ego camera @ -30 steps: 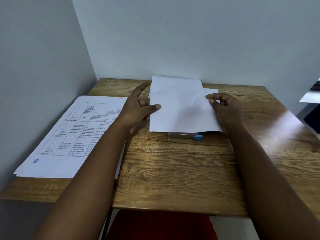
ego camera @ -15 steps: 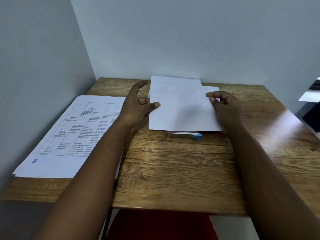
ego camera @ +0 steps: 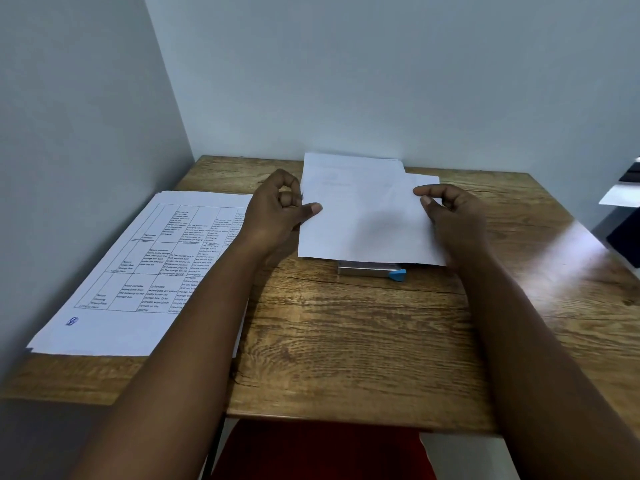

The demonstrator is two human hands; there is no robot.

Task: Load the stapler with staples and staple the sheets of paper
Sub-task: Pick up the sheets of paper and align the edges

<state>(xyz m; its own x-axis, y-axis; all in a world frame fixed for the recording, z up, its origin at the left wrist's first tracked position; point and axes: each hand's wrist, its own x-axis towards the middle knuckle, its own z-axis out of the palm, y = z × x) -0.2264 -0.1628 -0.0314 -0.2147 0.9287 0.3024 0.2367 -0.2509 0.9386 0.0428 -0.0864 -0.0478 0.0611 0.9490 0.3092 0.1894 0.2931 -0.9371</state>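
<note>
Blank white sheets of paper (ego camera: pixel 363 216) sit at the middle back of the wooden table (ego camera: pixel 346 341), not squared with each other. My left hand (ego camera: pixel 277 209) grips their left edge, thumb on top. My right hand (ego camera: pixel 450 216) pinches the right edge with thumb and fingers. A silver stapler with a blue tip (ego camera: pixel 372 270) lies on the table under the sheets' near edge, mostly hidden by the paper. No staples are visible.
A stack of printed sheets with a table of text (ego camera: pixel 138 271) lies at the left, against the side wall. The back wall runs right behind the blank sheets. A dark object with a white sheet (ego camera: pixel 623 209) is at the right edge.
My left index finger has curled in from pointing up along the paper's edge. The sheets have shifted slightly between my hands. The stapler has not moved.
</note>
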